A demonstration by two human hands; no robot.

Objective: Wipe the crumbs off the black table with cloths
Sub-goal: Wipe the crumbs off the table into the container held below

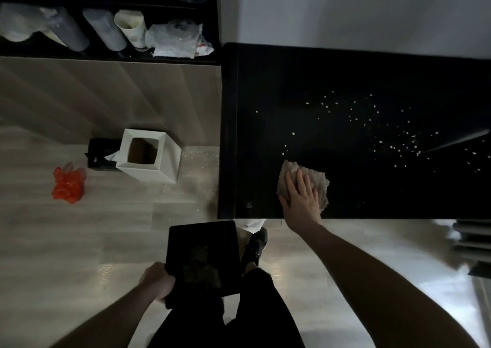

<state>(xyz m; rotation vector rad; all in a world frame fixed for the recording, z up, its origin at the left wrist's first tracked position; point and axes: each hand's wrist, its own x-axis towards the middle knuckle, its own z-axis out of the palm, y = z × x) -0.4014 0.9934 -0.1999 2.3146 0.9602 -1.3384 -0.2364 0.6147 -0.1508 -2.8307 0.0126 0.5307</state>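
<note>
Pressing flat, straight fingers [305, 181] of our right hand [300, 201] onto a nubby beige cloth [317, 185] near the glossy black table's [372, 81] front edge, pale crumbs [398, 135] scattered beyond, our left hand [156, 281] grips a black rectangular tray [202, 244].

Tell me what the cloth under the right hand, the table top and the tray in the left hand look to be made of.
Cloth: soft woven or waffle-knit fabric, beige; its surface shows a bumpy grid and frayed edges. Table: smooth, hard, black and glossy, perhaps glass or lacquered board; a light streak reflects on it. Tray: thin, rigid and dark with rounded corners, likely plastic or metal; too dim to tell.
</note>
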